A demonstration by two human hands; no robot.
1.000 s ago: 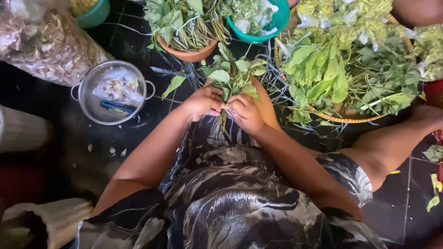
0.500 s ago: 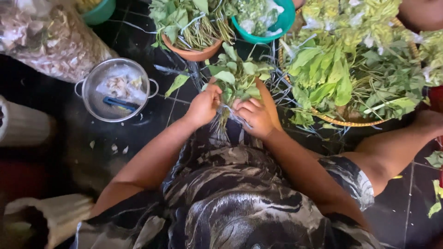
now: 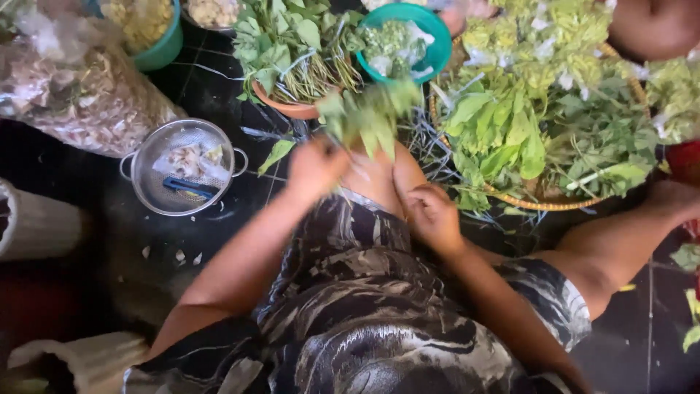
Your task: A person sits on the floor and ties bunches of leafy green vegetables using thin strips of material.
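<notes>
Left grip (image 3: 315, 166) closed around leafy sprig (image 3: 370, 117)

The colander (image 3: 157, 179) is shiny perforated metal; the teal bowl (image 3: 437, 36) is smooth plastic; the basket (image 3: 543, 204) is woven cane; the floor (image 3: 219, 95) is dark glossy tile; the dress (image 3: 350, 292) is soft patterned cloth.

two hands (image 3: 315, 169), two teal bowls (image 3: 430, 33) (plastic), one metal colander (image 3: 149, 179)
</notes>
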